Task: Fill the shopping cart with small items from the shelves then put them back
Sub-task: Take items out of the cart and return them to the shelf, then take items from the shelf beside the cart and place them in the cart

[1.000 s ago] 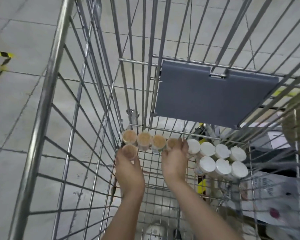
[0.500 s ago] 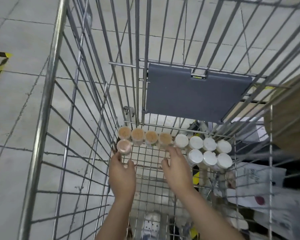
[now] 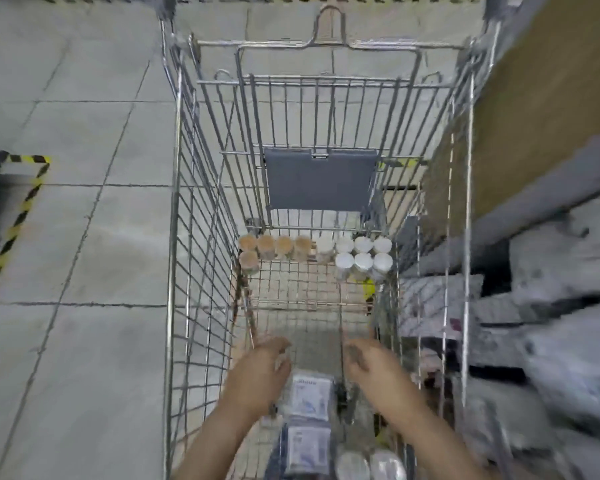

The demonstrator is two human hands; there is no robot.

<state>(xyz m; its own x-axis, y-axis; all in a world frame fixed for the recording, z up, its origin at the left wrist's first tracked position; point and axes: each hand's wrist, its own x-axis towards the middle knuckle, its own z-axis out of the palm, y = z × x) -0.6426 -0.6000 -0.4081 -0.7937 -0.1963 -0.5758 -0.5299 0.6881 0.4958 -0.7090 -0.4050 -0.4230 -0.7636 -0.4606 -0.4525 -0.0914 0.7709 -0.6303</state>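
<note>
1. Head view, looking down into a wire shopping cart (image 3: 182, 237) on a grey tiled floor (image 3: 77, 237); frame is motion-blurred.
2. Left hand (image 3: 260, 370) and right hand (image 3: 371, 368) both low inside the near part of the basket, apart from each other, fingers loosely curled, holding nothing.
3. Between the hands, on the cart bottom: a white-and-blue packet (image 3: 309, 396), a second similar packet (image 3: 307, 452) just nearer the camera.
4. Two round silvery lids (image 3: 369, 464) at the bottom edge, beside the second packet; too blurred to say what they are.
5. Far end of the basket: tan-capped jars (image 3: 274, 247), four in a row plus one in front at the left corner, against the left wall.
6. White-capped jars (image 3: 362, 254) just beside them on the right, two rows, touching.
7. Grey plastic flap (image 3: 319, 181) hangs on the far wire panel above the jars.
8. Yellow-black floor tape (image 3: 18, 220) well left of the cart.
9. Shelf goods (image 3: 551, 306) on the right, just outside the cart wall, blurred.
</note>
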